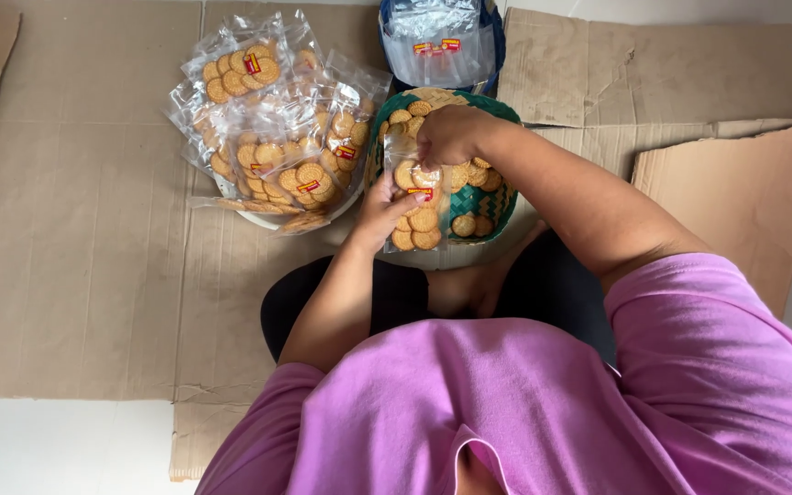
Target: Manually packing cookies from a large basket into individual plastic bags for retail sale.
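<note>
Centrally in the frame, a clear plastic bag of round biscuits point(416, 209) is held upright by the left hand point(379, 213), whose fingers are closed around the bag's left edge. The right hand point(447, 135) is seen just above it, fingertips pinched together at the bag's open top; whether a biscuit is gripped there cannot be told. Directly behind the bag, a green woven basket point(504, 200) holding loose biscuits is placed. To the upper left, a heap of filled, sealed biscuit bags point(272, 128) is piled on a white plate point(258, 220). At the top centre, a stack of empty clear bags point(439, 41) is kept. Flattened cardboard point(75, 247) is spread beneath everything.
</note>
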